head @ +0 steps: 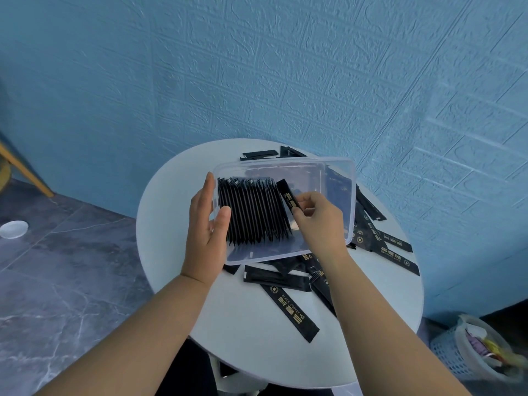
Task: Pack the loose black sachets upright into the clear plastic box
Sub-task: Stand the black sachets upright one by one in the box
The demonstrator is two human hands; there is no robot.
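The clear plastic box (338, 172) stands tilted on the round white table (183, 281). A row of several black sachets (251, 212) stands on edge in its left half. My left hand (204, 224) holds the box's left wall, fingers outside and thumb over the rim against the row. My right hand (317, 215) reaches inside the box and pinches one black sachet (287, 195) at the right end of the row. Several loose black sachets (291, 310) with gold print lie on the table below and right of the box.
More loose sachets (394, 247) lie right of the box and behind it (260, 154). A blue textured wall stands behind the table. A lined mesh bin (471, 355) sits on the floor at lower right. A white disc (13, 229) lies on the grey tiled floor.
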